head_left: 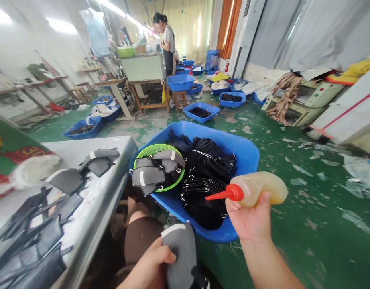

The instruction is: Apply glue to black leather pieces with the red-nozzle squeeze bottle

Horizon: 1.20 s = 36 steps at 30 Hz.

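- Looking down through the head view, you have your right hand (250,220) raised over the near rim of a big blue tub (248,154), fingers clamped round a soft glue bottle (260,188).
- The bottle lies nearly level, its red nozzle (222,194) pointing left over the tub.
- Your left hand (149,267) sits low at the bottom edge, above your lap, fingers closed on a grey pad (180,253) with a white strip along its top edge.
- The pad stands roughly upright in that grip, just left of and below the tub's near rim, well below the bottle.
- Inside the tub you see a heap of black pieces (207,176) filling the middle and right.
- At the tub's left side a green basket (161,150) holds more grey pads with white strips.
- To your left runs a grey table (112,188), with dark cut pieces (31,237) spread over its near end and two grey pads further along.
- The green floor (293,208) beyond the tub is worn and scattered with scraps.
- Further back, smaller blue bins (202,111) sit on the floor among wooden benches.
- A person (167,42) stands at a bench at the far end, well apart from you.
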Available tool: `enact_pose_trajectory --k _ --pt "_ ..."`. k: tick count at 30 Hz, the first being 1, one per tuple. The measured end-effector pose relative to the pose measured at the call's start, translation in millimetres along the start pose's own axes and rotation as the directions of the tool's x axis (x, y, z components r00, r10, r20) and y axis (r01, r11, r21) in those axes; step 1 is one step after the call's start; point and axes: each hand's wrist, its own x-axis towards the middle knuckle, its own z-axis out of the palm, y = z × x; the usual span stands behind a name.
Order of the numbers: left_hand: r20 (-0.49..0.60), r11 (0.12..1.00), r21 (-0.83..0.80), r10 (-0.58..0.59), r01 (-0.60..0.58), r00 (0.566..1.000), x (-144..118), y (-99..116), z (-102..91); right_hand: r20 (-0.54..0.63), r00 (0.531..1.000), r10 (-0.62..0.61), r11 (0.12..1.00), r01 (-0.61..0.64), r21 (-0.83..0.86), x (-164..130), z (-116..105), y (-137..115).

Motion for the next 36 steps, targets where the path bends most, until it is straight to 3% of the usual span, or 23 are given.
enact_pose_trajectory --k 2,5,9,12,16,25,30,36 --pt "-0.075 0.994 -0.024 0.104 -0.107 0.992 -8.4 3.4 -1.1 0.056 0.998 -0.02 0.998 0.023 -0.058 -6.9 8.1 1.2" --pt "-0.218 0.945 -0.051 0.306 -0.324 0.927 -16.7 11.5 -0.5 0.124 0.987 -0.106 0.98 0.125 -0.157 -19.0 11.9 2.4" --pt "-0.279 0.89 -0.063 0.419 -0.452 0.864 -26.1 16.4 -1.6 0.223 0.952 -0.212 0.927 0.268 -0.261 -32.3 -6.5 6.9" --pt "-0.305 0.875 -0.065 0.44 -0.48 0.844 -29.2 13.3 -3.7 0.285 0.947 -0.147 0.911 0.242 -0.333 -36.6 -28.2 13.1" --pt "-0.315 0.858 -0.078 0.462 -0.508 0.829 -29.7 9.4 -6.4 0.262 0.958 -0.119 0.894 0.219 -0.392 -36.8 -43.8 19.4" --pt "-0.33 0.864 -0.103 0.438 -0.493 0.837 -33.5 10.8 -9.1 0.316 0.939 -0.135 0.873 0.263 -0.411 -35.0 -43.0 15.8" --pt "-0.341 0.875 -0.095 0.42 -0.475 0.841 -32.2 9.2 -10.2 0.339 0.918 -0.204 0.844 0.341 -0.415 -32.9 -38.4 14.6" --pt "-0.338 0.87 -0.09 0.432 -0.485 0.836 -31.5 7.7 -10.2 0.319 0.929 -0.186 0.853 0.314 -0.417 -29.2 -40.3 17.4"
